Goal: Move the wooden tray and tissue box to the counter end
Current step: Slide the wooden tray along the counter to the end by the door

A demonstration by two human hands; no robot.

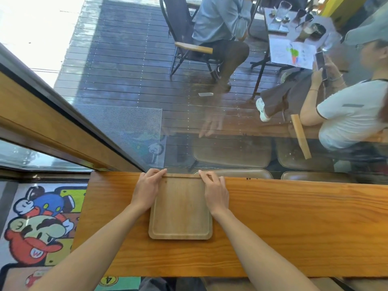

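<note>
A square wooden tray (180, 211) lies flat on the orange wooden counter (294, 227), its far edge against the window glass. My left hand (148, 189) grips the tray's far left corner, fingers curled over the rim. My right hand (215, 191) holds the far right corner the same way. The tray has nothing on it. No tissue box is in view.
The counter's left end (88, 206) is close to the tray, with a cartoon rug (39, 225) on the floor beyond it. A glass window (126, 91) stands right behind the counter. Outside, people sit on chairs at a table on dark decking.
</note>
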